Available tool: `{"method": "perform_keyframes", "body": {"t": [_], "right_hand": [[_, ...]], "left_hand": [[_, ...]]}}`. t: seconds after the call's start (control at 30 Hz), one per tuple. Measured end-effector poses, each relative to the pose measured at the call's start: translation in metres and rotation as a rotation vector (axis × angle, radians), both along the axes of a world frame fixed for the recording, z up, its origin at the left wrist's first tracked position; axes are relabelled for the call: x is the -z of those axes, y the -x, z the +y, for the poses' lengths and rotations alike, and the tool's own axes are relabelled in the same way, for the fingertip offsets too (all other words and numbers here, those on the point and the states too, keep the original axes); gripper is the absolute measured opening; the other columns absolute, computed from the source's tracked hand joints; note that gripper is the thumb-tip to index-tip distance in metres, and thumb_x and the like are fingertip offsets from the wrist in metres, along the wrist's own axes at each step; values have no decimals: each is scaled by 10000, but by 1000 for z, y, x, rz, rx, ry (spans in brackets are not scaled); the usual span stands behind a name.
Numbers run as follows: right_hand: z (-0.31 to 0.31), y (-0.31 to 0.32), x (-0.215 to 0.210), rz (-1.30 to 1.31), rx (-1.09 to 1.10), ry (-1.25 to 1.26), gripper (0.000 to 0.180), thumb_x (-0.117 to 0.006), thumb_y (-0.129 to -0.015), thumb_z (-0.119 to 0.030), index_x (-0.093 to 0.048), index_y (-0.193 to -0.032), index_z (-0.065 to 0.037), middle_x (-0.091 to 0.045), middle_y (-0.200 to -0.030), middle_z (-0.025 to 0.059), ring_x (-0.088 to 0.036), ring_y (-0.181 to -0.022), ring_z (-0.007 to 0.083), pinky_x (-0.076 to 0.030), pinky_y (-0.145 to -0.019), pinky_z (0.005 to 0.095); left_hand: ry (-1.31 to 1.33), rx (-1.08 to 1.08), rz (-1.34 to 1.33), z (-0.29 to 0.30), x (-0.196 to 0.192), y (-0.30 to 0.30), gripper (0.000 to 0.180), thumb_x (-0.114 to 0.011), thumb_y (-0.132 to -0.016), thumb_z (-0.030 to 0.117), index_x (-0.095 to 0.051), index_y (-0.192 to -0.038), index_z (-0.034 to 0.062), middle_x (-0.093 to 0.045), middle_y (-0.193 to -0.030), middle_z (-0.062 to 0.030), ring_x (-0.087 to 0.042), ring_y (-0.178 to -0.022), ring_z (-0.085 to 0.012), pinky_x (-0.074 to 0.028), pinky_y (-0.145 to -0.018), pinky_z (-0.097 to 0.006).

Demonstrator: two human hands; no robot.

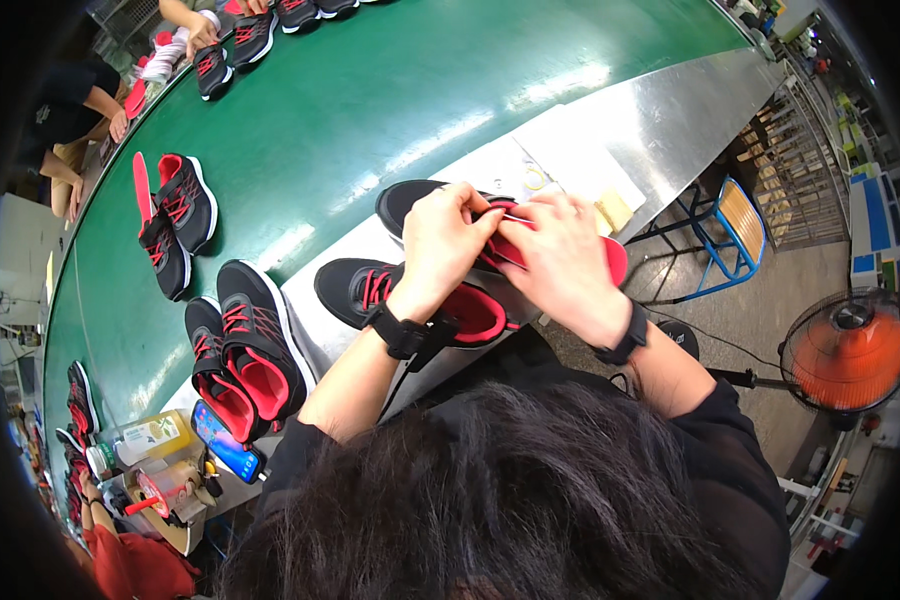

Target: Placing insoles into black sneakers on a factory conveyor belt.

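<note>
a green conveyor belt (390, 110) is curving across the upper frame, and it is serving as the landmark here. along its near edge a bare metal bench strip (660, 120) is running, with pale sheets lying on it. beyond the bench, away from the belt, a blue-framed stool (735, 225) and an orange floor fan (850, 355) are standing on a concrete floor.

at the belt's near edge, on the metal strip, the left hand (445, 240) and the right hand (565, 255) are working together over a black sneaker with red lining (405, 200). both hands are pinching a red insole (610, 260) at the shoe's opening; the fingertips are pressed together on it. a second matching sneaker (370, 290) is lying just beside, nearer the person.

on the belt, paired black-and-red sneakers (175, 215) are resting apart; another pair (240, 355) is overlapping its near edge, beside a smartphone (225, 440).

the person's dark hair is hiding the lower bench. the exact finger contact under the right hand is hard to make out. another worker's hand (200, 35) is reaching in at the belt's far end, cut off by the rim.
</note>
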State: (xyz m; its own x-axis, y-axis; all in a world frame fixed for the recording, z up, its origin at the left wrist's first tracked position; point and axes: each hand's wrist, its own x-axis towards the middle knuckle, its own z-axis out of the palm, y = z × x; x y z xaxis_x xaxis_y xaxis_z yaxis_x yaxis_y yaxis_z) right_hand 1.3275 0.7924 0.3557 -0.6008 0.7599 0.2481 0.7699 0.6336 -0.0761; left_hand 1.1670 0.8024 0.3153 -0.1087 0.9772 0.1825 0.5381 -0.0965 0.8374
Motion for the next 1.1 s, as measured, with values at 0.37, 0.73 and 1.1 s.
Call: {"method": "perform_keyframes", "body": {"t": [0.37, 0.73, 1.1], "right_hand": [[15, -5, 19, -9, -154, 79, 78, -649, -682, -103, -655, -730, -41, -618, -800, 103, -580, -868, 269, -415, -824, 402], [4, -21, -7, -152, -140, -16, 283, -728, -672, -197, -613, -909, -92, -602, -948, 73, -544, -970, 256, -377, -864, 408], [48, -15, 35, 218, -436, 103, 63, -667, -703, -55, -622, -730, -20, -622, -841, 87, -573, -867, 251, -483, -796, 356]], "left_hand": [[-78, 13, 21, 1, 2, -2, 205, -777, -733, 184, -669, -760, 12, -543, -569, -64, -512, -509, -158, -415, -513, -316], [77, -3, 55, 0, -9, 2, 197, -736, -744, 204, -653, -762, 27, -659, -747, -137, -655, -732, -295, -513, -661, -400], [-93, 26, 66, 3, 7, 2, 180, -759, -736, 172, -657, -766, 26, -533, -589, -61, -537, -554, -178, -427, -540, -331]]}}
